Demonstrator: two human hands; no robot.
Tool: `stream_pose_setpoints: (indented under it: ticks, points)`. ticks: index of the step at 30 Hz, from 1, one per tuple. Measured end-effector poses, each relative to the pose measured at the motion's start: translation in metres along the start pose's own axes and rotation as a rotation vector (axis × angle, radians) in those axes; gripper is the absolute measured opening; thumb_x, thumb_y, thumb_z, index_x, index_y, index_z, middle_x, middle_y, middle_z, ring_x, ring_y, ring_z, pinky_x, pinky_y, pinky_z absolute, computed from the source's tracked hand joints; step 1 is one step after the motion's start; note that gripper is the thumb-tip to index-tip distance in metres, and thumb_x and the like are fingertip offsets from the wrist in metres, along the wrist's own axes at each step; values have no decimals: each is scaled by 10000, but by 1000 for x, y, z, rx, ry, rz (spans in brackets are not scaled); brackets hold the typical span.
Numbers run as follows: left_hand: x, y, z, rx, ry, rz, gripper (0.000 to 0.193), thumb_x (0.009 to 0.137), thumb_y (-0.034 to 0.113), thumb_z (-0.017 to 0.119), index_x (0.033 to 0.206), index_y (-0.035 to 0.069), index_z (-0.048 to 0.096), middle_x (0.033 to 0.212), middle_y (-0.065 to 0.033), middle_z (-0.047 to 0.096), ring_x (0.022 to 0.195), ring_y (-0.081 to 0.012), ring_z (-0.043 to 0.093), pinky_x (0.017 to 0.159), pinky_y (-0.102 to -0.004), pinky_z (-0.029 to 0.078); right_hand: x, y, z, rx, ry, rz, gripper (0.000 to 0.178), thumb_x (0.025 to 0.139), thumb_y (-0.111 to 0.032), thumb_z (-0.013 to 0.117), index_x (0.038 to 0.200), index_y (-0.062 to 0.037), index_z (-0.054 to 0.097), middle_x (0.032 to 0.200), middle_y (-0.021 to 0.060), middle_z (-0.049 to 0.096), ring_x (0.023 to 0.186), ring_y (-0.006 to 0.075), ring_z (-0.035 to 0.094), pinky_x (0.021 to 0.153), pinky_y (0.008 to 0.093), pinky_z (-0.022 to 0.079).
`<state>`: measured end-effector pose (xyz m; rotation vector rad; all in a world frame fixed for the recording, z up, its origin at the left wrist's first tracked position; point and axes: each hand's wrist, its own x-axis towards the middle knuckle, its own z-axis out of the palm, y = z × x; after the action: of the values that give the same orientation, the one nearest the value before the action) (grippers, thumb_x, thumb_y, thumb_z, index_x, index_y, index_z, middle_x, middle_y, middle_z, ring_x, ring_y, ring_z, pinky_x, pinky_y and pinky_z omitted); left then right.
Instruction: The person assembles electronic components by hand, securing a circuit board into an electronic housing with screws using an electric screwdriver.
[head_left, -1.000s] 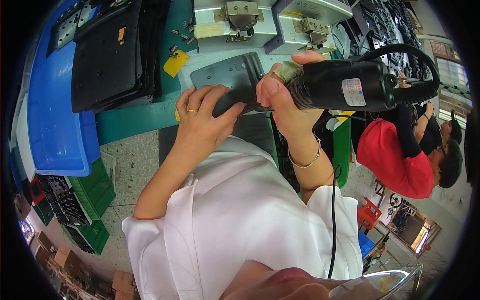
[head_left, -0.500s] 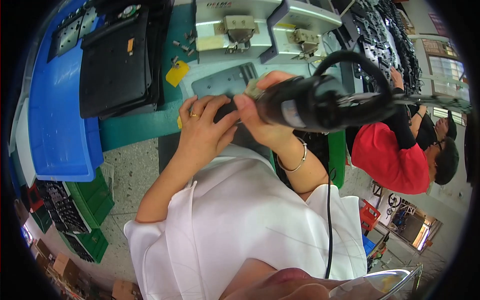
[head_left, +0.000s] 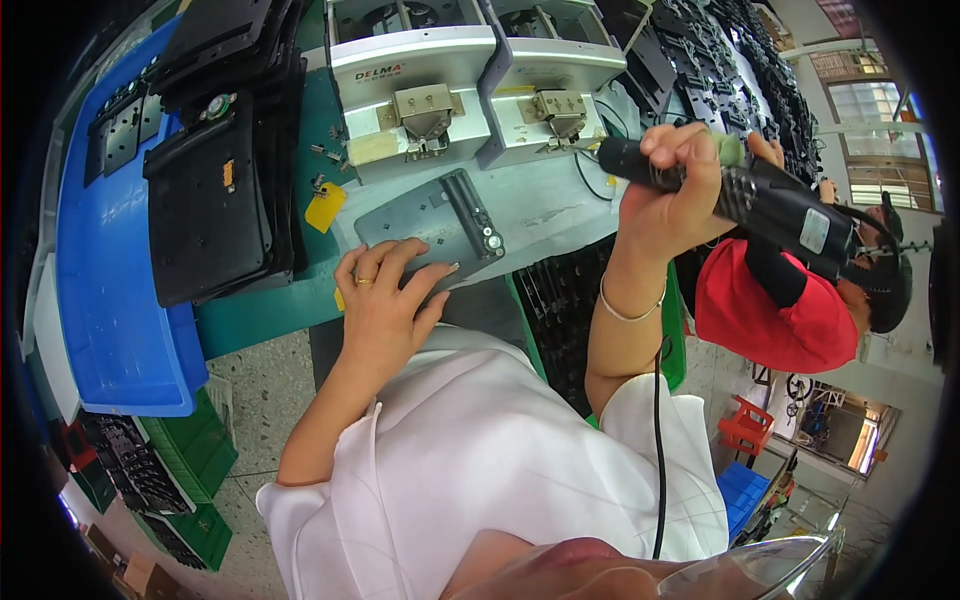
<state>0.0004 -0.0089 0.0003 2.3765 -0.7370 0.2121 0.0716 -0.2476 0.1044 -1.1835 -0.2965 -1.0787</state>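
A flat grey metal panel (head_left: 405, 222) lies on the bench in front of me. Along its right side runs a dark bar (head_left: 468, 205), with round silver fittings at the near end. My left hand (head_left: 388, 305) rests at the panel's near edge, fingers spread and holding nothing. Off to the right and raised from the bench, my right hand (head_left: 680, 190) is wrapped round a black electric screwdriver (head_left: 800, 225). The tool lies nearly level, its nose pointing left and its cable end to the right. Its bit cannot be made out.
Two silver box-shaped machines (head_left: 415, 75) stand behind the panel. A stack of black panels (head_left: 210, 200), a yellow tag (head_left: 325, 207) and small metal parts are on the left, beside a blue tray (head_left: 125, 290). A person in red (head_left: 780, 315) works at the right.
My right hand has lifted the screwdriver away from the panel, up and to the right. The bar and silver fittings now show. My left hand's fingers have spread at the panel's edge.
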Motion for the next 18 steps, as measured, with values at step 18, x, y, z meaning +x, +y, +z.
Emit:
stream_pose_setpoints:
  ticks: [18]
  points:
    - [2, 0, -2, 8, -20, 2, 340, 707, 199, 775, 1031, 198, 670, 1169, -27, 563, 1136, -245, 484, 999, -458, 284, 6, 27, -5, -23, -135, 45, 442, 842, 73, 609, 1221, 16, 389, 680, 99, 580, 540, 135, 555, 558, 301, 510]
